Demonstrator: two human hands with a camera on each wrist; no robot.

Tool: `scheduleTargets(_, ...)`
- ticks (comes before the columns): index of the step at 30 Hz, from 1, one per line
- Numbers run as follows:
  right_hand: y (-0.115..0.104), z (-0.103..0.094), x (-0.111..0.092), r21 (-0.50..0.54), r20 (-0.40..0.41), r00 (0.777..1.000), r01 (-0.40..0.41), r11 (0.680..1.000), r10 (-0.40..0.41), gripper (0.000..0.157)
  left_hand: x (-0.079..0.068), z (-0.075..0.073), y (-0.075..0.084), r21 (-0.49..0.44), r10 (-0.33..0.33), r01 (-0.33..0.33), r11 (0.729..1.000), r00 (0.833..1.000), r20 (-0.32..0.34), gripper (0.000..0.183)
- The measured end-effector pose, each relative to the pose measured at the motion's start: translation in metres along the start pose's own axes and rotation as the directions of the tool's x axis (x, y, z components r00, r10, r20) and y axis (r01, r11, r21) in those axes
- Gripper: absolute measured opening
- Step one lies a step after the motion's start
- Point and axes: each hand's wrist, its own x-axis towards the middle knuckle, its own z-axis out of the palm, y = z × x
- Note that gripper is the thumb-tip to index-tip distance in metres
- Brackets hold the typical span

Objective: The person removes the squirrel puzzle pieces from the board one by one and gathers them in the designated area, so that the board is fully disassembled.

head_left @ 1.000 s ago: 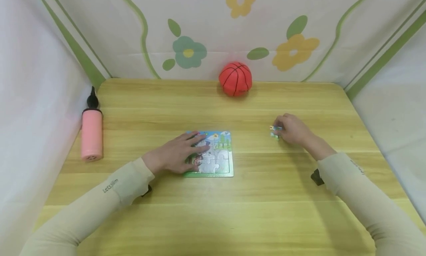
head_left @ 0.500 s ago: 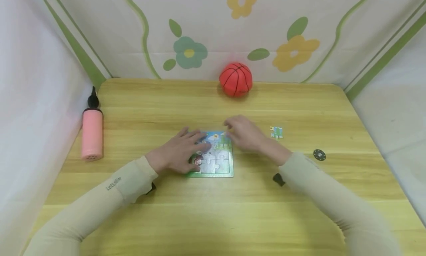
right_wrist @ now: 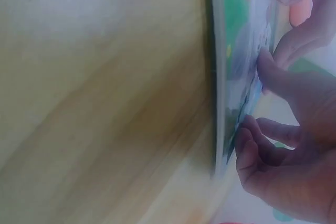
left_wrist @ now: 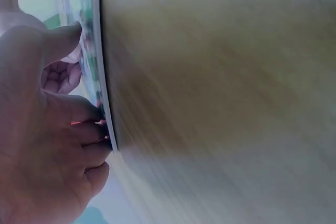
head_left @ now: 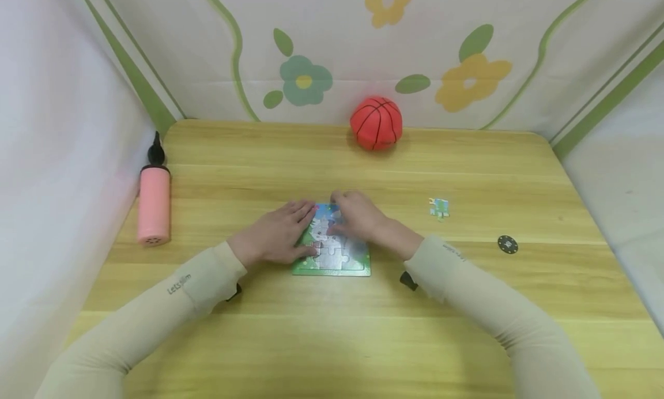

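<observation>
A small jigsaw puzzle in a green-edged tray point(head_left: 332, 272) lies mid-table, its picture showing a pale cartoon animal. My left hand point(head_left: 275, 234) rests along its left edge, fingers extended, the thumb reaching onto the lower left. Over the upper right bends my right hand point(head_left: 360, 217); in the right wrist view its thumb point(right_wrist: 273, 74) touches the puzzle and its curled fingers point(right_wrist: 249, 150) meet the far part. Whether a piece is between them I cannot tell, as the hand covers that corner. Apart on the right lies a loose jigsaw piece point(head_left: 440, 208), blue, white and green.
A black poker chip point(head_left: 508, 244) lies to the right. The red toy basketball point(head_left: 377, 124) stands at the back edge by the flowered cloth point(head_left: 342, 53). A pink hand pump point(head_left: 154, 206) with black nozzle lies at the left edge.
My right hand has left the loose piece on the right and come leftward onto the puzzle's upper right, uncovering the piece and the poker chip. My left hand's fingers have drawn back toward the left edge.
</observation>
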Motion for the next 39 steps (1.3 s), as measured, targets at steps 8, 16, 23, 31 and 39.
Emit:
scheduleTargets(8,-0.001,0.002,0.000,0.006,-0.009,1.000,-0.026,1.000,0.026,0.057,-0.001,-0.001,0.005,0.018,-0.006,0.006,1.000,1.000,0.012,0.094)
scheduleTargets(16,0.000,0.005,-0.005,0.027,-0.072,0.997,-0.034,0.999,0.036,0.047,-0.002,0.002,0.006,0.029,-0.001,0.001,1.000,1.000,-0.002,0.100)
scheduleTargets(23,-0.001,0.005,-0.005,0.132,-0.131,0.991,0.057,0.990,-0.039,0.017,-0.001,0.003,0.005,0.051,-0.002,0.002,0.999,1.000,-0.001,0.101)
scheduleTargets(31,0.022,-0.021,-0.023,0.226,-0.167,0.984,-0.020,0.974,0.059,0.012,0.001,0.003,0.004,0.052,-0.004,0.004,0.999,1.000,0.010,0.102)
scheduleTargets(39,0.105,-0.058,-0.061,0.185,-0.166,0.971,-0.142,0.972,0.173,0.006,-0.002,0.003,0.004,0.023,-0.011,0.011,1.000,1.000,0.008,0.102)
